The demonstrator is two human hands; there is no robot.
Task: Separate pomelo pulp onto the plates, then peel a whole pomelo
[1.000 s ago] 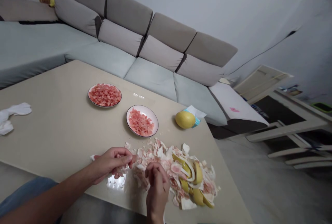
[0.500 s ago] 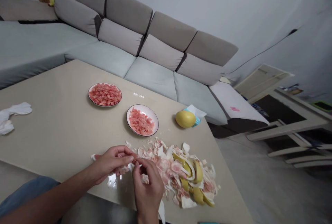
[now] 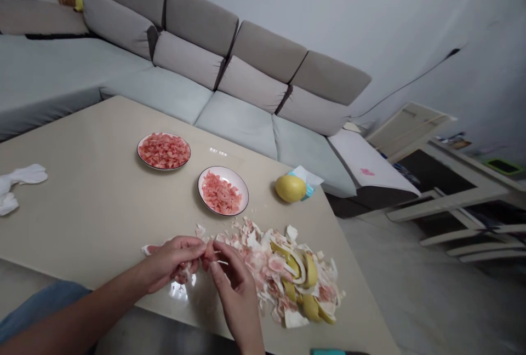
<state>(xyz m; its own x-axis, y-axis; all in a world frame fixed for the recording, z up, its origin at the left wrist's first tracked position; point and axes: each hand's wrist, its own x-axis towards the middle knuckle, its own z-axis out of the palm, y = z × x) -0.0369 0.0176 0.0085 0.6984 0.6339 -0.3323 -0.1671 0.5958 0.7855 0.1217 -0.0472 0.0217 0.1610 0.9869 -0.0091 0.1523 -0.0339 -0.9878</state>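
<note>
Between the fingertips of both hands is a small pink piece of pomelo flesh [image 3: 208,251]. My left hand [image 3: 175,263] is closed, pinching its left side; more pomelo with whitish membrane shows under those fingers. My right hand [image 3: 239,289] pinches the other side with thumb and fingers. Right beside it lies a heap of pomelo peel [image 3: 310,270] and pale pink membranes [image 3: 263,264]. Beyond the hands stands a white dark-rimmed plate [image 3: 238,181] partly filled with pink pulp [image 3: 221,193]. Another pomelo segment [image 3: 150,249] lies partly behind my left wrist.
A second plate [image 3: 164,169], heaped with pulp, stands farther back left. A whole yellow pomelo [image 3: 290,188] sits by a tissue pack [image 3: 309,176] near the table's [image 3: 98,190] right edge. White cloth [image 3: 27,174] lies far left. Behind is a grey sofa [image 3: 238,119].
My right hand has turned and its fingers have opened out somewhat around the pomelo piece, which now shows more. The view has shifted slightly; the plates and peel stay in place.
</note>
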